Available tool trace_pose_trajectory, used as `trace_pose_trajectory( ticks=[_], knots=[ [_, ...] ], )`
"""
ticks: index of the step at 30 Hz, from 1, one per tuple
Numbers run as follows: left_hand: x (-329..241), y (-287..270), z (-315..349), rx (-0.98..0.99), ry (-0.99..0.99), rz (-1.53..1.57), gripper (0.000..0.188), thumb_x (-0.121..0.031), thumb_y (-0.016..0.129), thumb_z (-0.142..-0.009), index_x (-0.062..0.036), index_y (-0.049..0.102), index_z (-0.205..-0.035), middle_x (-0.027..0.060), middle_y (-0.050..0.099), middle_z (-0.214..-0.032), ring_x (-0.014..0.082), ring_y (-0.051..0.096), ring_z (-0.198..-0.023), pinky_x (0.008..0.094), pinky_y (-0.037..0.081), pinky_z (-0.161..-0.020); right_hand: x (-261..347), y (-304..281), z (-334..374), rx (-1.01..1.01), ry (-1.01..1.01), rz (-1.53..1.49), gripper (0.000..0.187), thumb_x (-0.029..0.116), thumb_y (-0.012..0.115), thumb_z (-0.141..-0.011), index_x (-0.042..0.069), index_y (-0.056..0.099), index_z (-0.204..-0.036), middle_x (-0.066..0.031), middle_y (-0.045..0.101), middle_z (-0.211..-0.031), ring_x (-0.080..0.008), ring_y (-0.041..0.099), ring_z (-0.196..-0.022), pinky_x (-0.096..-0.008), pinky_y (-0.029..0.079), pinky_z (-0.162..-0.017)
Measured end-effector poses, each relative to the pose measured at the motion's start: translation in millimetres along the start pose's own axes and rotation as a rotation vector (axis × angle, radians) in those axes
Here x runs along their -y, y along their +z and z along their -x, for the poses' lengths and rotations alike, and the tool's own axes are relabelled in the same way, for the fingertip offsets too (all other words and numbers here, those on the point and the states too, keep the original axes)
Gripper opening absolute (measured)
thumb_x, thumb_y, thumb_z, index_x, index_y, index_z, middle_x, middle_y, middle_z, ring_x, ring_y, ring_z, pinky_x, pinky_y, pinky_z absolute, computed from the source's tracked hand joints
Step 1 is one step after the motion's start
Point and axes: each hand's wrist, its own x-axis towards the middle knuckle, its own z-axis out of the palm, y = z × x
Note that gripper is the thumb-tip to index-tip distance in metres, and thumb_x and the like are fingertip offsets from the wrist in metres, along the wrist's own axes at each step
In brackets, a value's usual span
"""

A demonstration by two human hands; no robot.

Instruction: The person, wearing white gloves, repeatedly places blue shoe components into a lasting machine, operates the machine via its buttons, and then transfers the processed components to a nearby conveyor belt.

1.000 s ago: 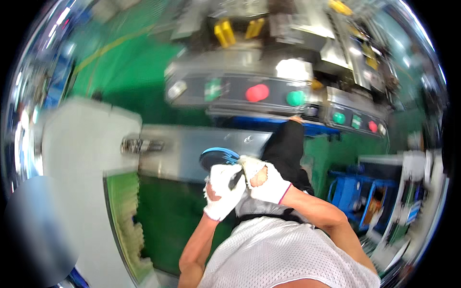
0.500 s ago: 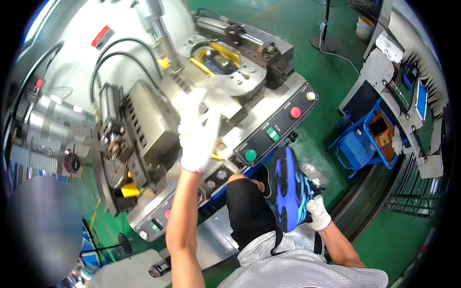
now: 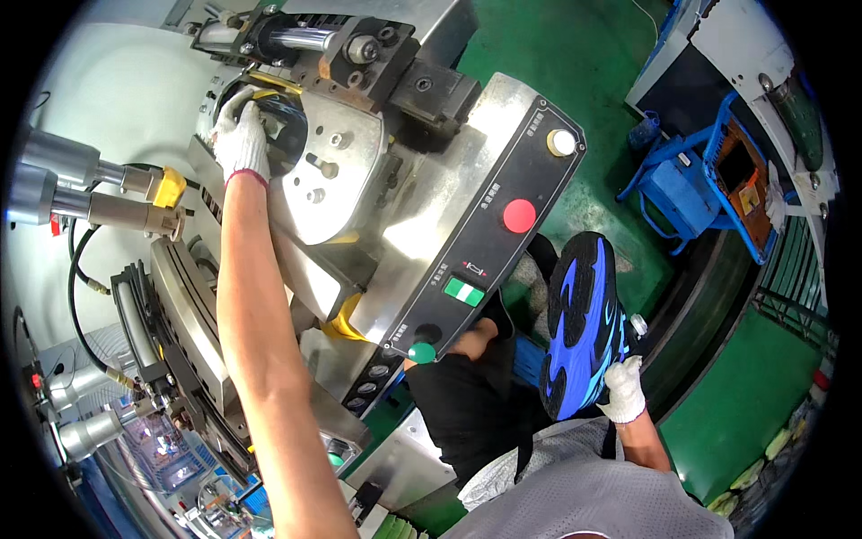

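My left hand (image 3: 241, 144), in a white knit glove, reaches into the rounded opening of a metal pressing machine (image 3: 337, 184). Its fingers curl at the opening's left rim; what they grip is partly hidden. Beside them, inside the opening, lies a dark thing with blue strips (image 3: 285, 112). My right hand (image 3: 623, 390), also gloved, is closed on the edge of a sneaker (image 3: 579, 323). The sneaker stands sole toward me, black and violet-blue with light blue at the side, beside my knee.
A slanted control panel (image 3: 489, 225) with a red button (image 3: 519, 216), a green button (image 3: 422, 352) and a white one runs between me and the machine. Metal cylinders (image 3: 99, 184) stick out at the left. A blue chair (image 3: 691, 193) stands to the right.
My left hand has moved from the machine's front plate to its opening. My view has shifted closer to the machine. The right hand still holds the sneaker.
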Motion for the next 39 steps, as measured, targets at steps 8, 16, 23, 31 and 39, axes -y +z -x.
trace_pose_trajectory(
  ticks=[8, 16, 23, 31, 39],
  knots=[
    [-84, -78, 66, -0.358, 0.319, 0.193, 0.026, -0.014, 0.067, -0.103, -0.0031, 0.071, -0.126, 0.0104, 0.075, -0.116, 0.0161, 0.069, -0.102, 0.0312, 0.055, -0.094, 55, 29, -19, -0.365, -0.032, -0.472, 0.049, 0.017, 0.087, -0.063, 0.011, 0.06, -0.104, -0.0076, 0.062, -0.091, -0.0329, 0.061, -0.083, -0.051, 0.051, -0.079],
    [-104, -208, 322, 0.105, 0.358, 0.439, 0.029, 0.002, 0.064, -0.094, 0.0006, 0.066, -0.123, 0.0136, 0.069, -0.123, 0.0261, 0.066, -0.112, 0.0375, 0.05, -0.101, 270, 30, -72, -0.238, -0.258, -0.791, 0.042, 0.018, 0.068, -0.099, 0.004, 0.058, -0.137, -0.0061, 0.069, -0.12, -0.0196, 0.069, -0.103, -0.0413, 0.058, -0.092],
    [22, -225, 531, 0.545, 0.073, 0.406, 0.037, 0.006, 0.073, -0.084, -0.0024, 0.072, -0.119, 0.0107, 0.066, -0.112, 0.0201, 0.068, -0.095, 0.0305, 0.056, -0.082, 489, 74, -202, -0.232, -0.775, 0.156, 0.06, 0.043, 0.08, -0.09, -0.003, 0.069, -0.128, -0.0105, 0.075, -0.112, -0.0178, 0.068, -0.096, -0.0344, 0.054, -0.087],
    [57, -245, 553, 0.509, -0.029, 0.364, 0.04, -0.001, 0.067, -0.081, -0.018, 0.074, -0.116, 0.0191, 0.064, -0.127, 0.0441, 0.062, -0.122, 0.0494, 0.052, -0.102, 609, 192, -375, -0.065, -0.735, 1.132, 0.06, 0.049, 0.067, -0.089, -0.006, 0.074, -0.114, -0.0251, 0.075, -0.114, -0.0376, 0.073, -0.105, -0.0433, 0.056, -0.092],
    [63, -240, 555, 0.377, -0.178, 0.421, 0.027, -0.001, 0.07, -0.079, -0.0098, 0.08, -0.103, 0.0188, 0.068, -0.122, 0.0378, 0.064, -0.114, 0.0464, 0.051, -0.1, 559, 228, -442, -0.144, -0.811, 0.973, 0.063, 0.054, 0.067, -0.093, -0.003, 0.071, -0.12, -0.0299, 0.071, -0.119, -0.0398, 0.071, -0.113, -0.0464, 0.055, -0.098]
  ],
)
